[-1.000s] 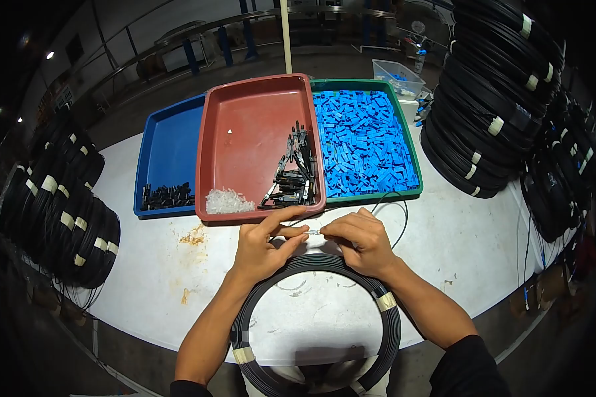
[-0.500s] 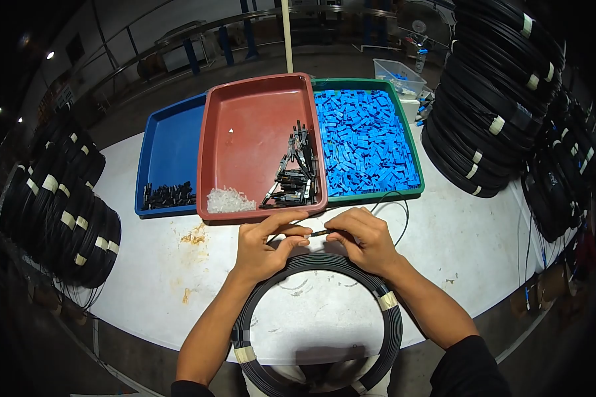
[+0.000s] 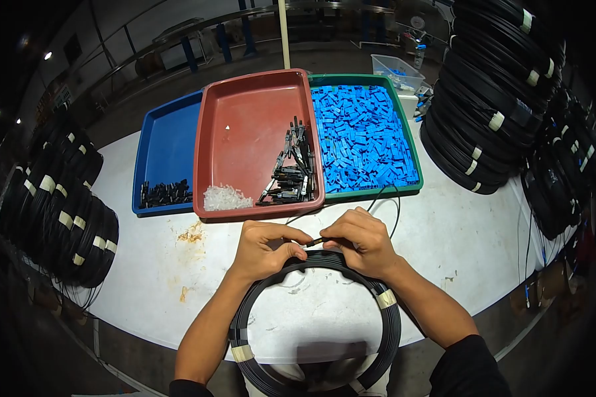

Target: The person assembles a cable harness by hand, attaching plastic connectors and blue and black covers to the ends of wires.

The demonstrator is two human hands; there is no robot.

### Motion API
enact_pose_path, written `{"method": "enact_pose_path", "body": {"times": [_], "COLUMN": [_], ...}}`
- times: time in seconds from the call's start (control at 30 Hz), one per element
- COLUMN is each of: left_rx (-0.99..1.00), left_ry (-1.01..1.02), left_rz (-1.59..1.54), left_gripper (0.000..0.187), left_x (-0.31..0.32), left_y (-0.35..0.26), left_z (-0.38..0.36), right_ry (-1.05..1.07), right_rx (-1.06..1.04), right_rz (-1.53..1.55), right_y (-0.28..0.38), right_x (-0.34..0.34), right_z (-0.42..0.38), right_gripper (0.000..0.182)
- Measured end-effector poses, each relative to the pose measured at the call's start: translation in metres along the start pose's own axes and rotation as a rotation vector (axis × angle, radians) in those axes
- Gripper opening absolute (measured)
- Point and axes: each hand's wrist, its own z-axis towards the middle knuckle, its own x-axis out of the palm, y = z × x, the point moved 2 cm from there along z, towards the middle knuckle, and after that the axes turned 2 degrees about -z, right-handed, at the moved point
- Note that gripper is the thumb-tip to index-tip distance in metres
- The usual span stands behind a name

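A small dark connector [image 3: 316, 242] is pinched in the fingers of my right hand [image 3: 361, 241], above the far edge of a black cable coil [image 3: 394, 324]. My left hand [image 3: 266, 248] is beside it, its fingertips at the connector's left end; whether they grip it is hidden. A thin black cable [image 3: 398, 215] loops out behind my right hand. The coil, bound with pale tape, lies at the front edge of the white table [image 3: 152, 284]. Beyond my hands is a red tray [image 3: 245, 132] with black connectors [image 3: 295, 172] and small clear pieces [image 3: 226, 198].
A blue tray [image 3: 169, 139] with black parts stands at the left, a green tray [image 3: 414, 159] full of blue pieces at the right. Tall stacks of black coils [image 3: 490, 112] rise at the right, more coils [image 3: 79, 225] at the left. A clear bin [image 3: 398, 71] stands behind.
My right hand has moved slightly left with the connector, closer to my left hand. The connector now tilts more, and my left fingertips have shifted. The whole view has shifted slightly.
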Motion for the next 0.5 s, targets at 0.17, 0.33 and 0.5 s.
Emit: {"method": "enact_pose_path", "body": {"times": [0.17, 0.33, 0.5], "left_rx": [-0.044, -0.039, -0.016], "left_ry": [-0.002, -0.001, 0.001], "left_rz": [-0.027, -0.088, -0.033], "left_gripper": [0.013, 0.014, 0.015], "left_x": [0.0022, 0.0028, 0.0022], "left_y": [0.0026, 0.006, 0.0052], "left_z": [-0.0011, -0.0027, -0.002], "right_ry": [0.015, 0.029, 0.013], "right_rx": [-0.046, -0.047, -0.039], "right_rz": [-0.015, -0.029, -0.022], "right_y": [0.001, 0.0059, 0.0047], "right_x": [0.0004, 0.003, 0.0051], "right_z": [0.0002, -0.0007, -0.0021], "right_gripper": [0.018, 0.017, 0.018]}}
